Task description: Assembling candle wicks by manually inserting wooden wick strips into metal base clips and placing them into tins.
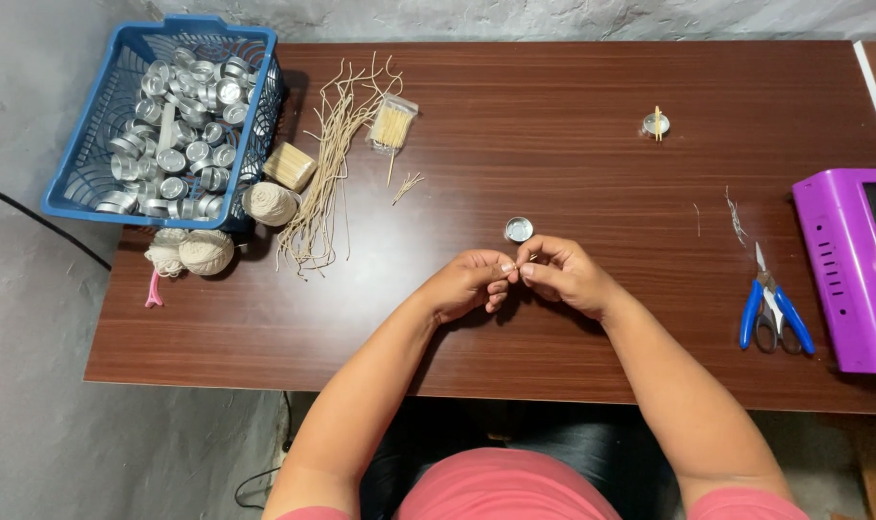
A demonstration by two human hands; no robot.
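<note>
My left hand [473, 282] and my right hand [561, 273] meet fingertip to fingertip above the brown table [573, 173], near its front middle. Between the pinched fingers is something very small and thin, perhaps a short stick or a bit of string; I cannot tell which. A small round metal cup [519, 229] sits on the table just beyond my fingers. Farther back right stands another small metal cup [656, 123] with a short stick upright in it.
A blue basket [82, 164] of several metal cups stands at the back left. Beside it lie cut strings [334, 154], a packet of thin sticks [393, 123], balls of twine [205, 251]. Blue-handled scissors [771, 310] and a purple box [847, 270] are at the right.
</note>
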